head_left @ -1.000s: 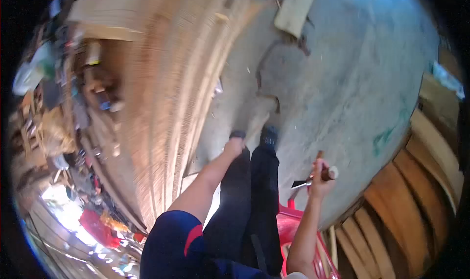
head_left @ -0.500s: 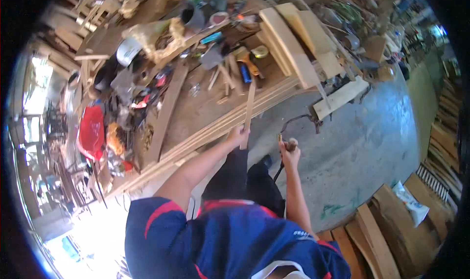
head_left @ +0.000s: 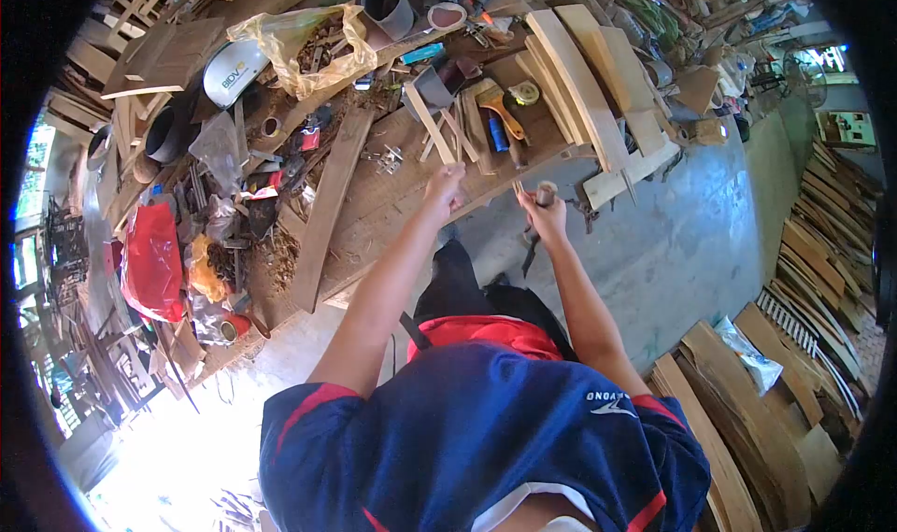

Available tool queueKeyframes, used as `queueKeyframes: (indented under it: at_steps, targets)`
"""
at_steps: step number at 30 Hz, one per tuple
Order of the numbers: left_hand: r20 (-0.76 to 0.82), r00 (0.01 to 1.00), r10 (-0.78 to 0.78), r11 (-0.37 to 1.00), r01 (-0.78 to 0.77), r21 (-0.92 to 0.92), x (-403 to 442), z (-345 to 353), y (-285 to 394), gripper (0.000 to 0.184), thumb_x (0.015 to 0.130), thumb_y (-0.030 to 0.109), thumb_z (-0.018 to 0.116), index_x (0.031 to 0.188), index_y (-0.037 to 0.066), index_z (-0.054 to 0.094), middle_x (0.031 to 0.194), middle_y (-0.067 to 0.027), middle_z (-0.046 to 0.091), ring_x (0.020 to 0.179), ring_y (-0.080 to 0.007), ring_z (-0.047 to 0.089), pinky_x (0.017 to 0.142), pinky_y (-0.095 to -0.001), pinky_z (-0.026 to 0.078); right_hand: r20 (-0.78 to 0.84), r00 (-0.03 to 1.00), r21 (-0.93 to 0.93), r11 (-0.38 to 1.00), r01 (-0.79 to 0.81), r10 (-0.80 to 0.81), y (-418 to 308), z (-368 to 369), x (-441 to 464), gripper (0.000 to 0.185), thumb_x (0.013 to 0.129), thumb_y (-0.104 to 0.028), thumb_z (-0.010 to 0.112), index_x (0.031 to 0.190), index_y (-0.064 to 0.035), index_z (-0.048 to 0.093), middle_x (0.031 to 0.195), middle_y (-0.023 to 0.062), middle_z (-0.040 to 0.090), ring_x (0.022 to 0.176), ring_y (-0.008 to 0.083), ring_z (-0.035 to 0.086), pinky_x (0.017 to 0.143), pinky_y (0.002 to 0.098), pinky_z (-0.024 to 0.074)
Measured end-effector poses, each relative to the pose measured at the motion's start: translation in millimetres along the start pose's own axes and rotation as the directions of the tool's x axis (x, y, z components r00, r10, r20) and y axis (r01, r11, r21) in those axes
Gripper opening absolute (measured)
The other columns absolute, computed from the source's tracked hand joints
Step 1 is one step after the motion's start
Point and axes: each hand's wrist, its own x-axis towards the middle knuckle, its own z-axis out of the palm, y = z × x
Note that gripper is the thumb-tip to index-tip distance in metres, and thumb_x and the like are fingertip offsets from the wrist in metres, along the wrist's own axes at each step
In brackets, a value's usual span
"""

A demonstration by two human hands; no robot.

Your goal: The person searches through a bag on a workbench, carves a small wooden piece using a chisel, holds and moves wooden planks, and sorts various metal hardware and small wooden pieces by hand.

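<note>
My left hand (head_left: 444,192) is closed at the near end of a pale wooden strip (head_left: 428,121), over the front of the cluttered workbench (head_left: 383,205). My right hand (head_left: 547,218) grips a wooden-handled tool (head_left: 547,192); its round handle end sticks up from the fist. A dark blade-like part (head_left: 531,256) hangs below the same hand, and a thin piece shows beside the fingers. Just beyond the hands lie an orange-handled brush (head_left: 505,118), a blue-handled tool (head_left: 497,134) and a round tape (head_left: 524,92).
Thick boards (head_left: 579,88) are stacked at the back right of the bench. A long plank (head_left: 332,210), a red bag (head_left: 152,261) and a white helmet (head_left: 234,72) are on the left. More boards (head_left: 747,420) lie at the lower right, beside the concrete floor (head_left: 654,252).
The view has swung from the floor to the bench. Both hands have risen towards the bench front. The wooden strip in my left hand now points up and left; my right hand still grips its tool.
</note>
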Motion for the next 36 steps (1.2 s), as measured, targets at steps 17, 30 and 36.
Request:
queueKeyframes:
  at_steps: [17, 30, 36]
  targets:
    - [0.317, 0.936, 0.156, 0.663, 0.139, -0.736, -75.3, -70.6, 24.6, 0.046, 0.093, 0.034, 0.039, 0.126, 0.004, 0.045, 0.123, -0.0086, 0.052, 0.112, -0.0203, 0.05, 0.096, -0.0376, 0.037, 0.055, 0.996, 0.114, 0.992, 0.061, -0.067, -75.3, 123.5, 80.2, 0.022, 0.078, -0.022, 0.073, 0.068, -0.0075, 0.059, 0.06, 0.0007, 0.06, 0.054, 0.0055, 0.057, 0.046, 0.0206, 0.0419]
    - [0.081, 0.996, 0.026, 0.718, 0.037, -0.695, -46.8, -14.2, -2.0, 0.025, 0.095, 0.01, 0.044, 0.117, 0.0, 0.052, 0.107, -0.0103, 0.062, 0.096, -0.0183, 0.062, 0.079, -0.0285, 0.053, 0.141, 0.99, -0.1, 0.995, 0.025, -0.011, -112.7, -26.2, 43.8, 0.029, 0.086, -0.04, 0.062, 0.091, -0.0124, 0.057, 0.073, 0.0016, 0.056, 0.058, 0.0091, 0.053, 0.051, 0.0227, 0.0442]
    - [-0.123, 0.987, -0.1, 0.595, -0.039, -0.803, -35.5, 4.3, -30.4, 0.016, 0.094, 0.013, 0.047, 0.101, 0.005, 0.059, 0.093, -0.0064, 0.064, 0.081, -0.0159, 0.062, 0.072, -0.027, 0.054, 0.201, 0.979, 0.45, 0.885, -0.121, 0.031, -98.6, -84.0, 79.4, 0.031, 0.088, -0.028, 0.061, 0.109, -0.0069, 0.054, 0.084, 0.0074, 0.061, 0.076, 0.0177, 0.064, 0.069, 0.0297, 0.052]
